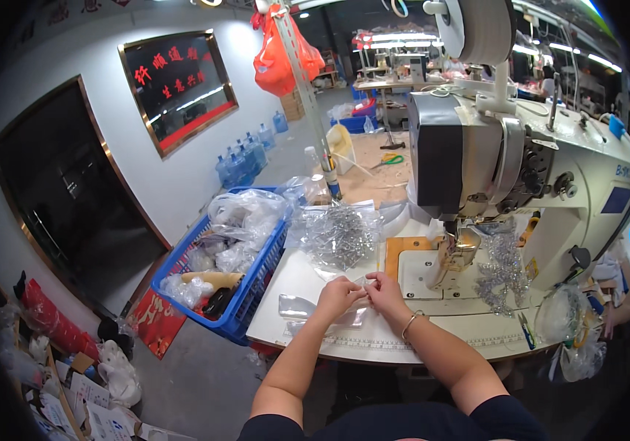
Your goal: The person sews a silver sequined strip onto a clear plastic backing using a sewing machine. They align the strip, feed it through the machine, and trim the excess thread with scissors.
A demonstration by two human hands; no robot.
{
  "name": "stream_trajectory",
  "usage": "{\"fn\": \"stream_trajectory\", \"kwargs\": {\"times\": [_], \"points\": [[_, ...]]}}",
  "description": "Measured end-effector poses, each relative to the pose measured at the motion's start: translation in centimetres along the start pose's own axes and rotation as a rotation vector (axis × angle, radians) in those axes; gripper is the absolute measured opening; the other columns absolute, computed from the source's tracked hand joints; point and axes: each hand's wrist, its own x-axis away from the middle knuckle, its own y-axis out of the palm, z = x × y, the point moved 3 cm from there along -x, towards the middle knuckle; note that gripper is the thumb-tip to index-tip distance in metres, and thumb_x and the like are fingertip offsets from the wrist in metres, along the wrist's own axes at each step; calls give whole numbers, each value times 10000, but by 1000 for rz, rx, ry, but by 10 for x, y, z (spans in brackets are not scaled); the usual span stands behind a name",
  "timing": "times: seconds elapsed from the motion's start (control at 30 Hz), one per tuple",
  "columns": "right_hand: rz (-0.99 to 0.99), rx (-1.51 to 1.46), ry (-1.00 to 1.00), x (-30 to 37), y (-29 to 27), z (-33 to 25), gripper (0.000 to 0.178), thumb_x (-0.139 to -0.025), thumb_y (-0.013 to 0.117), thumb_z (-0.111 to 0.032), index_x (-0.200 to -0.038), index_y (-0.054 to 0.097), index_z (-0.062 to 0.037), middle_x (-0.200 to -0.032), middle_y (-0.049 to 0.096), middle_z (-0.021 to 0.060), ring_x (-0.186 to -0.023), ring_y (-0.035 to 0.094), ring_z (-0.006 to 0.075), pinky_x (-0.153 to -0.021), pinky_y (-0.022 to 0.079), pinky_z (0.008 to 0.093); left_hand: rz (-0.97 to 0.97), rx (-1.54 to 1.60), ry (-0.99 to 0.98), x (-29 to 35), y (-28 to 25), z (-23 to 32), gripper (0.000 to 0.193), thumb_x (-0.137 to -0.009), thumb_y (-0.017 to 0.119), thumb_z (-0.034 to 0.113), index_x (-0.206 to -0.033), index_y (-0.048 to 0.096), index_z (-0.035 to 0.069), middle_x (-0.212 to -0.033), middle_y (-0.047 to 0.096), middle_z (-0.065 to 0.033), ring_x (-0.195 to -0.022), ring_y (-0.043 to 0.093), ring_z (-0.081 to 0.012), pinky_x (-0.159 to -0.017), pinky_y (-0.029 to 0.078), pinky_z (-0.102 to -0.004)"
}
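My left hand [340, 295] and my right hand [388, 294] meet over the white sewing table [278, 275], left of the machine's needle area. Their fingertips pinch a small clear plastic piece [362, 282], mostly hidden by the fingers. Flat clear plastic sheets [296, 306] lie beside and under my left hand. Just beyond the hands is a heap of shiny, clear-and-silver pieces [340, 237]. The sewing machine [469, 158] stands to the right, with its presser foot and needle area [453, 253] near my right hand. Glittery silver strips [502, 272] hang and lie right of the needle.
A blue basket [237, 312] of plastic bags stands left of the table. Small snips [526, 331] lie at the front right, near a clear plastic bag [559, 316]. Green-handled scissors [391, 159] and a hammer [393, 145] rest on the wooden surface behind.
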Motion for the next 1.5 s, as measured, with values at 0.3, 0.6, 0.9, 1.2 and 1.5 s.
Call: {"fn": "stream_trajectory", "kwargs": {"times": [0.3,0.6,0.9,1.2,1.5], "points": [[11,-152,46,2,4,15,294,-858,600,-94,-1126,544,15,-729,601,48,-575,570,104,-504,477,248,71,103,-19,7,6,-5,206,-801,684,278,-866,722,86,-819,619,-108,-733,614,-275,-682,487,-355],[-70,-89,108,11,-7,6,386,-844,605,-55,-1207,508,39,-786,613,56,-637,603,106,-514,491,240,82,-224,-138,-5,7,-2,240,-717,731,249,-862,706,60,-909,627,-142,-855,616,-322,-760,493,-410],[-111,-123,122,11,-7,4,397,-875,563,-54,-1250,478,46,-830,603,65,-636,595,105,-530,505,236,422,-75,-90,12,22,-18,260,-665,784,195,-869,691,63,-838,613,-125,-802,604,-288,-709,490,-373],[51,72,-61,2,-21,9,282,-886,579,-105,-1146,575,4,-792,616,53,-637,596,100,-522,486,214,389,-51,-76,13,18,-8,200,-661,784,172,-790,671,68,-832,603,-101,-747,592,-255,-681,482,-350],[-213,438,-581,15,7,-11,188,-826,607,-81,-999,651,-23,-1028,633,136,-965,595,287,-872,472,336,548,1083,191,53,-19,-66,57,-868,624,93,-914,600,117,-880,608,12,-768,569,-112,-689,468,-237]]}}
